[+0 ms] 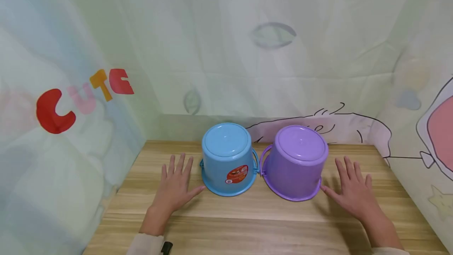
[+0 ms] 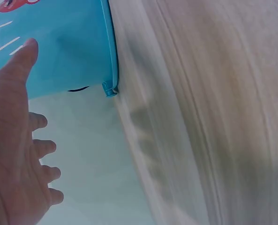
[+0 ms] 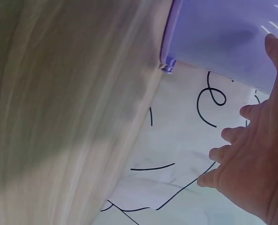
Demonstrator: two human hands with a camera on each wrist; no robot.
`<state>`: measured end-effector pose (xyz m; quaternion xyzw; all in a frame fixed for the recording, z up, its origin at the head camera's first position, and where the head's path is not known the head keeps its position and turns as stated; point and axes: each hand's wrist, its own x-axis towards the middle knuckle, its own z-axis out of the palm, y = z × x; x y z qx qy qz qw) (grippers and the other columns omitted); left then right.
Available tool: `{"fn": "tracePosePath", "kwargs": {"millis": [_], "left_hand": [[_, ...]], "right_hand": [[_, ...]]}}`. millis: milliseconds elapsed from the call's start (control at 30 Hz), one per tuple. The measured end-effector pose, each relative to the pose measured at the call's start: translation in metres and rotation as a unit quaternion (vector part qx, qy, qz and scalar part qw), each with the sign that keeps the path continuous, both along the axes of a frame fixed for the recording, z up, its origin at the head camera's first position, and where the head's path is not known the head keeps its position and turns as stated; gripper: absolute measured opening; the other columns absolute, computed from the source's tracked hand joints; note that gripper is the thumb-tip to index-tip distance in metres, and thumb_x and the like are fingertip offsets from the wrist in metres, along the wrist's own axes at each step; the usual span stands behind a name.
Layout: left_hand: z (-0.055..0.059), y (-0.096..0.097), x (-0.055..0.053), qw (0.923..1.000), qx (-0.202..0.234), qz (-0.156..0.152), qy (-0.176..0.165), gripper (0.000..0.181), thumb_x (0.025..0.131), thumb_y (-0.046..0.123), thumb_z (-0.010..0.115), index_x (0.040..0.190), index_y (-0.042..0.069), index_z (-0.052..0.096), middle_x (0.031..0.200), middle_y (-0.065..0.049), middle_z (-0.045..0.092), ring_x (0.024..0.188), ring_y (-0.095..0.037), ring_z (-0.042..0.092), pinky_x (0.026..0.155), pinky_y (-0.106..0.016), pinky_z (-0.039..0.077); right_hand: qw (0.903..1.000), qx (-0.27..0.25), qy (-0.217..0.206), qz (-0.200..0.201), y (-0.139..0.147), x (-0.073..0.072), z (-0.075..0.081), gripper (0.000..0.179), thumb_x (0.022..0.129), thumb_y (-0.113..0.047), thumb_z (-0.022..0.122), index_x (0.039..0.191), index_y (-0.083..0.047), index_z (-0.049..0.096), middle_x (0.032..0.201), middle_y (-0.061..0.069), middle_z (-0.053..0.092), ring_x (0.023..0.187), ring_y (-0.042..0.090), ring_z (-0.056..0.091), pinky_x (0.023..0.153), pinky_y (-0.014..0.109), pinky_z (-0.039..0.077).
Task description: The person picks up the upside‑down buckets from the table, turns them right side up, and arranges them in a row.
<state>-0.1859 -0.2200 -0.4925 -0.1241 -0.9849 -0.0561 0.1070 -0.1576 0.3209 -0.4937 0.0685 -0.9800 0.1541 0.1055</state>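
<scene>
Two plastic buckets stand upside down side by side, a blue bucket [image 1: 221,172] with a red label and a purple bucket [image 1: 295,176] to its right. Their handles meet between them. My left hand [image 1: 175,188] is beside the blue bucket, fingers spread and straight, thumb pointing at its rim. On the other side my right hand [image 1: 357,194] spreads its fingers next to the purple bucket, its thumb near the lower rim. Both hands hold nothing. In the left wrist view the thumb overlaps the blue bucket wall [image 2: 68,47]; the right wrist view shows the purple wall [image 3: 214,37] behind the thumb.
The buckets stand on a wood-grain table [image 1: 226,227]. A pale printed cloth [image 1: 212,58] hangs behind it and along both sides, with coloured letters on the left. A small black object [image 1: 166,248] is at the left sleeve.
</scene>
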Motion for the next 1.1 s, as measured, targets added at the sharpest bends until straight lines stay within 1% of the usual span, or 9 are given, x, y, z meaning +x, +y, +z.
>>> {"fn": "tracePosePath", "kwargs": {"millis": [200,333,467,567,767,867,1000,1067,1100], "left_hand": [[0.006,0.000,0.002,0.9999,-0.009,-0.005,0.002,0.105,0.086,0.073,0.064,0.161,0.007,0.033,0.167,-0.024,0.027,0.154,-0.054,0.016,0.118,-0.076,0.021],[0.012,0.000,0.003,0.9997,-0.015,-0.015,0.013,0.104,0.085,0.072,0.065,0.161,0.007,0.034,0.167,-0.024,0.027,0.154,-0.054,0.018,0.117,-0.076,0.023],[0.017,0.000,0.003,0.9992,-0.022,-0.026,0.021,0.105,0.085,0.073,0.066,0.161,0.007,0.034,0.167,-0.024,0.027,0.154,-0.054,0.018,0.118,-0.075,0.023],[0.021,0.000,0.003,0.9987,-0.026,-0.035,0.026,0.105,0.085,0.072,0.065,0.162,0.008,0.033,0.168,-0.023,0.025,0.154,-0.053,0.018,0.119,-0.074,0.022],[0.026,-0.002,0.004,0.9969,-0.032,-0.061,0.038,0.104,0.086,0.070,0.066,0.162,0.008,0.032,0.168,-0.023,0.024,0.154,-0.052,0.019,0.120,-0.072,0.023],[0.026,-0.002,0.005,0.9953,-0.035,-0.074,0.053,0.103,0.085,0.069,0.068,0.161,0.008,0.034,0.168,-0.024,0.026,0.153,-0.052,0.022,0.120,-0.071,0.025],[0.026,-0.004,0.007,0.9931,-0.041,-0.089,0.064,0.103,0.085,0.068,0.070,0.161,0.008,0.034,0.168,-0.023,0.026,0.153,-0.051,0.024,0.119,-0.071,0.027],[0.026,-0.005,0.009,0.9918,-0.041,-0.098,0.071,0.103,0.085,0.067,0.070,0.161,0.008,0.034,0.168,-0.023,0.027,0.153,-0.050,0.024,0.119,-0.071,0.028],[0.026,-0.005,0.009,0.9909,-0.041,-0.104,0.075,0.103,0.085,0.067,0.071,0.161,0.008,0.034,0.168,-0.023,0.027,0.153,-0.050,0.025,0.118,-0.071,0.029]], "right_hand": [[0.9991,-0.037,0.009,0.016,-0.004,0.003,0.009,0.103,0.095,-0.053,0.066,0.166,-0.009,0.007,0.170,0.028,0.004,0.153,0.058,0.001,0.104,0.091,0.006],[0.9969,-0.063,0.035,0.029,-0.007,0.005,0.017,0.103,0.094,-0.048,0.069,0.166,-0.009,0.007,0.170,0.029,0.006,0.154,0.056,0.002,0.108,0.088,0.003],[0.9922,-0.085,0.075,0.051,-0.011,0.006,0.026,0.103,0.092,-0.041,0.073,0.166,-0.009,0.010,0.170,0.028,0.010,0.157,0.049,0.004,0.117,0.080,0.000],[0.9878,-0.095,0.104,0.068,-0.015,0.007,0.033,0.105,0.089,-0.037,0.076,0.166,-0.010,0.012,0.171,0.025,0.010,0.159,0.043,0.004,0.124,0.070,-0.003],[0.9800,-0.105,0.139,0.096,-0.026,0.007,0.048,0.106,0.084,-0.037,0.081,0.166,-0.012,0.019,0.173,0.017,0.012,0.160,0.039,0.008,0.128,0.060,0.001],[0.9742,-0.109,0.157,0.121,-0.035,0.006,0.053,0.102,0.087,-0.045,0.079,0.165,-0.010,0.023,0.173,0.016,0.014,0.160,0.037,0.009,0.130,0.057,0.003],[0.9635,-0.101,0.193,0.156,-0.048,0.003,0.058,0.099,0.094,-0.069,0.059,0.163,-0.005,0.028,0.171,0.018,0.018,0.161,0.034,0.011,0.131,0.050,0.006],[0.9587,-0.095,0.208,0.170,-0.056,0.002,0.061,0.100,0.094,-0.076,0.049,0.162,-0.004,0.029,0.171,0.019,0.020,0.160,0.035,0.014,0.131,0.047,0.006],[0.9565,-0.094,0.214,0.175,-0.059,0.001,0.062,0.101,0.094,-0.076,0.047,0.161,-0.003,0.030,0.170,0.019,0.021,0.160,0.034,0.014,0.131,0.046,0.007]]}}
